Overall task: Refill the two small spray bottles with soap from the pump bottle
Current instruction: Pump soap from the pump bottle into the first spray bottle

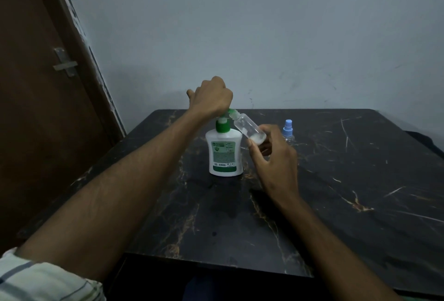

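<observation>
Right hand [276, 156] has a loose fingertip grip on the base end of a small clear bottle [249, 127], thumb on the near side and fingers curled round the far side. That bottle is tilted hard, its open neck pushed up against the green spout [231, 112] of the pump bottle [225, 154], bottom end lower and to the right. It's see-through plastic, a plain round cylinder, with a little puddle of white soap sitting at the low end by the fingers.

Left hand [212, 95] is balled into a fist on top of the pump head, knuckles up, so most of the head is hidden; can't really tell how the fingers sit under there.

Pump bottle stands upright about mid surface [360, 180], a squat white plastic body with rounded shoulders, green collar and a green and white printed label facing the camera. Print is too small to read.

Second spray bottle [287, 131] stands behind the right hand, upright, clear body mostly hidden, pale blue sprayer top on it.

Surface is dark, glossy, marble-look with tan veins and some pale scratches. Pale wall behind, brown door with a metal latch at the left. Striped sleeve [36, 279] rolled up on the left arm.
</observation>
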Action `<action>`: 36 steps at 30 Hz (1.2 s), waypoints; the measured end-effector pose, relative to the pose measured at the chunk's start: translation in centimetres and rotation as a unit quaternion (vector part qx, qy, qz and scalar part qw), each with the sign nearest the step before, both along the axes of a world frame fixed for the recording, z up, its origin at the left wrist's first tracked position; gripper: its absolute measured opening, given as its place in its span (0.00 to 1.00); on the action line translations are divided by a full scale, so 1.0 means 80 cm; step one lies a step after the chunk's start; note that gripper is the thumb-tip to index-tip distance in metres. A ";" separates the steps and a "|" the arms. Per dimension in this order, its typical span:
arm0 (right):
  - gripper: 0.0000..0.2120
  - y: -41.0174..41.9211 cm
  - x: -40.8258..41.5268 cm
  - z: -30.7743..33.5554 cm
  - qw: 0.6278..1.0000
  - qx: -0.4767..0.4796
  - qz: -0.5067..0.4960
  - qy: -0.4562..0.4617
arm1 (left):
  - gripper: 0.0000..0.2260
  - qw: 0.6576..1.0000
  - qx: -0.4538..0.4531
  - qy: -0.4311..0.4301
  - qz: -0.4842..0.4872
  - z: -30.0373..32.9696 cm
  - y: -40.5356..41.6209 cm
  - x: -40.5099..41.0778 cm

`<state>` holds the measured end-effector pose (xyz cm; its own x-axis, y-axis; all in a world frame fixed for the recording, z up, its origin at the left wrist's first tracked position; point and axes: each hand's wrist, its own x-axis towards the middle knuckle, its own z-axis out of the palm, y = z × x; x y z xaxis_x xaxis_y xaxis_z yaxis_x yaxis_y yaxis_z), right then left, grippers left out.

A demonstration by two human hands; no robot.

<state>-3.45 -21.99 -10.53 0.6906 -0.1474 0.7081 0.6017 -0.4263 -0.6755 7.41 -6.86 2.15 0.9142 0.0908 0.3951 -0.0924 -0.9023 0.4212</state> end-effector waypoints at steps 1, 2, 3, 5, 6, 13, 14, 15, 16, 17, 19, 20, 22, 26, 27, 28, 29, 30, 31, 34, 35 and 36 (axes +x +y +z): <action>0.12 0.000 0.000 0.000 1.000 0.001 -0.002 -0.001 | 0.12 1.000 0.005 0.000 0.000 -0.003 -0.002 0.001; 0.12 0.000 0.000 0.000 1.000 0.003 -0.002 -0.002 | 0.11 1.000 0.007 0.003 0.000 -0.007 -0.002 0.002; 0.12 -0.001 0.001 0.000 1.000 0.004 -0.002 -0.003 | 0.11 1.000 0.007 0.006 0.000 -0.011 -0.002 0.003; 0.11 -0.001 0.000 0.000 1.000 0.004 -0.001 -0.002 | 0.11 1.000 0.008 0.007 0.001 -0.011 0.000 0.003; 0.11 -0.002 0.000 0.000 1.000 0.002 0.000 -0.002 | 0.11 1.000 0.008 0.005 0.000 -0.008 0.001 0.001; 0.11 -0.002 0.002 -0.002 1.000 0.000 -0.004 -0.006 | 0.11 1.000 0.008 0.004 -0.003 -0.011 -0.002 0.000; 0.11 -0.002 0.002 -0.002 1.000 -0.001 -0.005 -0.006 | 0.11 1.000 0.010 0.006 -0.004 -0.010 -0.001 -0.001; 0.11 -0.002 0.001 -0.002 1.000 -0.003 -0.005 -0.007 | 0.11 1.000 0.007 0.007 -0.005 -0.008 -0.001 -0.002; 0.10 -0.002 0.001 -0.002 1.000 -0.004 -0.002 -0.010 | 0.12 1.000 0.002 0.003 -0.006 -0.004 -0.001 -0.004; 0.10 -0.002 0.001 -0.002 1.000 -0.004 -0.001 -0.013 | 0.14 1.000 -0.003 -0.002 -0.005 -0.001 0.000 -0.005; 0.10 -0.003 0.001 -0.002 1.000 -0.006 -0.003 -0.017 | 0.14 1.000 -0.006 -0.004 -0.004 0.000 -0.001 -0.005; 0.11 -0.002 0.001 -0.002 1.000 -0.006 -0.003 -0.017 | 0.13 1.000 -0.004 -0.002 -0.004 -0.003 -0.001 -0.005; 0.10 -0.002 0.001 -0.002 1.000 -0.005 0.000 -0.021 | 0.12 1.000 0.004 -0.001 -0.003 -0.009 -0.002 -0.004; 0.09 -0.003 0.001 -0.003 1.000 -0.005 0.004 -0.023 | 0.12 0.999 0.023 -0.022 0.000 -0.006 -0.003 -0.006; 0.09 -0.003 0.002 -0.003 1.000 -0.004 0.004 -0.024 | 0.12 0.999 0.021 -0.025 -0.001 -0.004 -0.004 -0.006; 0.09 -0.003 0.002 -0.003 1.000 -0.003 0.005 -0.024 | 0.13 1.000 0.017 -0.025 -0.002 -0.003 -0.005 -0.006; 0.09 -0.003 0.002 -0.004 1.000 -0.003 0.005 -0.025 | 0.13 1.000 0.016 -0.024 -0.004 -0.003 -0.006 -0.005; 0.09 -0.003 0.002 -0.004 1.000 -0.004 0.005 -0.026 | 0.13 1.000 0.017 -0.023 -0.004 -0.004 -0.006 -0.004; 0.09 -0.003 0.002 -0.004 1.000 -0.004 0.005 -0.026 | 0.12 1.000 0.021 -0.020 -0.003 -0.006 -0.005 -0.002; 0.10 -0.001 0.001 -0.003 1.000 -0.008 0.003 -0.023 | 0.10 0.999 0.032 -0.019 -0.004 -0.009 -0.001 -0.002; 0.10 -0.001 0.001 -0.003 1.000 -0.009 0.003 -0.023 | 0.10 0.999 0.033 -0.020 -0.005 -0.009 -0.001 -0.004; 0.10 -0.002 0.000 -0.003 1.000 -0.011 0.002 -0.022 | 0.10 0.999 0.035 -0.021 -0.005 -0.008 -0.002 -0.005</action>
